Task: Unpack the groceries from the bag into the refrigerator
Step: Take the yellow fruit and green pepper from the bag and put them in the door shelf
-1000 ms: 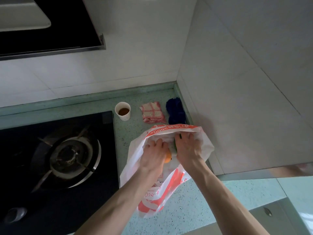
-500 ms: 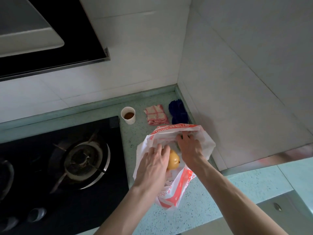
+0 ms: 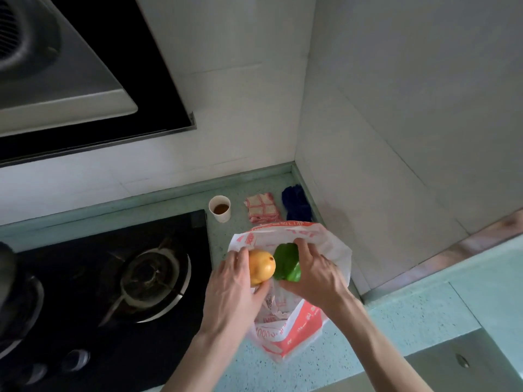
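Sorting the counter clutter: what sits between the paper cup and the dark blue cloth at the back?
In the head view, a folded pink checked cloth lies between the paper cup and the dark blue cloth.

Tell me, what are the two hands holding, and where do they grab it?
The left hand holds a yellow fruit round its left side. The right hand grips a green pepper from the right, fingers curled over its top, above the bag.

Yellow fruit (image 3: 261, 266), green pepper (image 3: 287, 265), red-and-white bag (image 3: 294, 329)
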A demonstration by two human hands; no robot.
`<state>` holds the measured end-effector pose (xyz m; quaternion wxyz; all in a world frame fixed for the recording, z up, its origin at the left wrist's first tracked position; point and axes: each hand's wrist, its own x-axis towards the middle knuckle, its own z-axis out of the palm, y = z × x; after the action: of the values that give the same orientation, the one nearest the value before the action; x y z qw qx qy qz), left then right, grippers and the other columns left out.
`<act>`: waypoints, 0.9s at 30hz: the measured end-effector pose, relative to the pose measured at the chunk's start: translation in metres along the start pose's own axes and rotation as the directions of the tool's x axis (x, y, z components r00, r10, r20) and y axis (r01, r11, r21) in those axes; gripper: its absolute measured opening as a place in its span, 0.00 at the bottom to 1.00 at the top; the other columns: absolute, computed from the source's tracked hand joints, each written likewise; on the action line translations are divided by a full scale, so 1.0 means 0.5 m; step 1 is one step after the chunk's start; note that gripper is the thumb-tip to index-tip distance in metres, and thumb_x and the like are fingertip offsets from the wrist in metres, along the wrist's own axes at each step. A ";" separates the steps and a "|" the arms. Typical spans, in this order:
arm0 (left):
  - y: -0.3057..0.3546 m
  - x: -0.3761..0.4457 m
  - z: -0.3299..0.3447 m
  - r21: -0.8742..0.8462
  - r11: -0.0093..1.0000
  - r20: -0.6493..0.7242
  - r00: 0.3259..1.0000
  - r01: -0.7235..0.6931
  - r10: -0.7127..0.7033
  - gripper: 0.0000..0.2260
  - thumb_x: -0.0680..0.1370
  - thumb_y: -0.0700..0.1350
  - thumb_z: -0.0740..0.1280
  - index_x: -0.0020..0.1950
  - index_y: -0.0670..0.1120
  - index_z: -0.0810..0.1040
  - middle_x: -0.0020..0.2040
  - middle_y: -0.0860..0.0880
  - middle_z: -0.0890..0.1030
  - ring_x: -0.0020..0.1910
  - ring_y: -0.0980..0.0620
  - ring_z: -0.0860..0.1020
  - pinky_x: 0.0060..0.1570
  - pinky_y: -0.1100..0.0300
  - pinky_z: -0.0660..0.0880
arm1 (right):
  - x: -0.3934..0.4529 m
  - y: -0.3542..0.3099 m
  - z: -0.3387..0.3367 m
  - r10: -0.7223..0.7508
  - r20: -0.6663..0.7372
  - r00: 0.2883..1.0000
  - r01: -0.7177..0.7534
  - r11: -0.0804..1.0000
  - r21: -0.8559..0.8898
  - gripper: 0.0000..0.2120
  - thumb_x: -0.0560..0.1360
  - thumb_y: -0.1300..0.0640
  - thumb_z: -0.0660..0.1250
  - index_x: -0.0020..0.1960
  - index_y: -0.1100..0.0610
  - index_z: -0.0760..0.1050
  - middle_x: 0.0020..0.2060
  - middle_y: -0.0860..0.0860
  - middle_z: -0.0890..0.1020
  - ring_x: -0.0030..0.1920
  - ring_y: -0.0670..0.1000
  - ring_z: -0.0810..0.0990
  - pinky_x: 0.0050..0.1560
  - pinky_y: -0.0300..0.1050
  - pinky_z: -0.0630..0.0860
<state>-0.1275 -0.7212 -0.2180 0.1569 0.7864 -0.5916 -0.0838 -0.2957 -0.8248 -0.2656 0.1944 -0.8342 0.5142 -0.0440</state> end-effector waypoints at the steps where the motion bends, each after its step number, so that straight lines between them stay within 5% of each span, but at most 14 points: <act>1: -0.004 -0.007 -0.006 -0.025 0.999 -0.026 0.999 0.030 -0.031 0.31 0.74 0.63 0.73 0.70 0.48 0.71 0.58 0.49 0.79 0.51 0.51 0.81 0.51 0.59 0.78 | -0.010 -0.003 -0.007 -0.023 -0.019 1.000 0.024 0.999 0.038 0.42 0.68 0.36 0.75 0.72 0.50 0.59 0.62 0.52 0.77 0.51 0.55 0.84 0.52 0.53 0.82; 5: -0.018 -0.032 -0.041 -0.162 0.973 -0.072 0.981 0.166 -0.179 0.31 0.73 0.65 0.73 0.68 0.48 0.73 0.58 0.51 0.78 0.51 0.52 0.80 0.47 0.61 0.75 | -0.044 -0.013 -0.032 -0.115 -0.100 0.988 0.141 0.941 0.308 0.45 0.66 0.46 0.80 0.75 0.46 0.57 0.68 0.50 0.72 0.57 0.55 0.83 0.55 0.55 0.84; 8: -0.020 -0.042 -0.081 -0.282 0.939 -0.114 0.964 0.199 -0.239 0.30 0.71 0.68 0.68 0.65 0.49 0.74 0.56 0.53 0.77 0.50 0.54 0.79 0.44 0.67 0.71 | -0.054 -0.021 -0.053 -0.122 -0.170 0.978 0.199 0.796 0.571 0.47 0.64 0.56 0.83 0.75 0.45 0.60 0.71 0.46 0.65 0.67 0.49 0.75 0.57 0.43 0.84; 11: -0.033 -0.061 -0.115 -0.390 0.898 -0.146 0.949 0.204 -0.279 0.28 0.71 0.66 0.70 0.64 0.51 0.74 0.56 0.56 0.77 0.47 0.60 0.77 0.43 0.74 0.70 | -0.071 -0.059 -0.087 -0.050 -0.131 0.990 0.138 0.512 0.848 0.41 0.67 0.56 0.81 0.72 0.43 0.63 0.67 0.46 0.68 0.65 0.51 0.77 0.55 0.44 0.84; 14: -0.059 -0.092 -0.151 -0.460 0.865 -0.217 0.920 0.198 -0.326 0.28 0.72 0.66 0.73 0.65 0.53 0.75 0.56 0.58 0.77 0.51 0.59 0.79 0.49 0.60 0.80 | -0.090 -0.122 -0.117 0.034 -0.047 0.998 0.038 0.237 0.971 0.25 0.77 0.46 0.73 0.69 0.41 0.67 0.62 0.43 0.75 0.62 0.49 0.80 0.59 0.54 0.83; 17: -0.092 -0.142 -0.197 -0.515 0.833 -0.269 0.884 0.204 -0.383 0.28 0.72 0.66 0.74 0.66 0.53 0.75 0.57 0.57 0.78 0.52 0.58 0.81 0.47 0.61 0.82 | -0.105 -0.197 -0.129 -0.020 -0.077 0.997 0.079 0.298 0.951 0.17 0.80 0.46 0.65 0.67 0.38 0.68 0.52 0.31 0.78 0.58 0.42 0.81 0.62 0.54 0.81; 21: -0.149 -0.248 -0.262 -0.549 0.799 -0.327 0.817 0.246 -0.475 0.29 0.71 0.68 0.73 0.67 0.56 0.73 0.58 0.57 0.79 0.50 0.59 0.82 0.46 0.60 0.83 | -0.149 -0.313 -0.127 -0.140 -0.121 0.983 0.155 0.266 0.951 0.25 0.80 0.55 0.68 0.74 0.43 0.64 0.53 0.29 0.79 0.57 0.38 0.82 0.52 0.40 0.83; 24: -0.189 -0.342 -0.301 -0.588 0.761 -0.349 0.762 0.276 -0.546 0.30 0.71 0.65 0.76 0.68 0.56 0.72 0.58 0.59 0.80 0.54 0.61 0.81 0.53 0.59 0.81 | -0.194 -0.397 -0.114 -0.219 -0.109 0.970 0.161 0.235 0.959 0.32 0.75 0.52 0.74 0.75 0.43 0.65 0.65 0.42 0.79 0.62 0.44 0.81 0.58 0.46 0.81; 27: -0.221 -0.438 -0.335 -0.646 0.709 -0.367 0.700 0.282 -0.613 0.28 0.70 0.65 0.77 0.65 0.57 0.73 0.57 0.60 0.80 0.55 0.59 0.81 0.54 0.58 0.81 | -0.248 -0.472 -0.096 -0.330 -0.061 0.942 0.146 0.237 0.960 0.34 0.71 0.51 0.78 0.74 0.43 0.68 0.65 0.46 0.81 0.65 0.49 0.81 0.65 0.53 0.78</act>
<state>-0.0368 -0.4590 -0.1111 0.5115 0.8208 -0.2490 -0.0518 -0.1686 -0.6363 -0.1185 0.6844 -0.6180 0.2346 -0.3076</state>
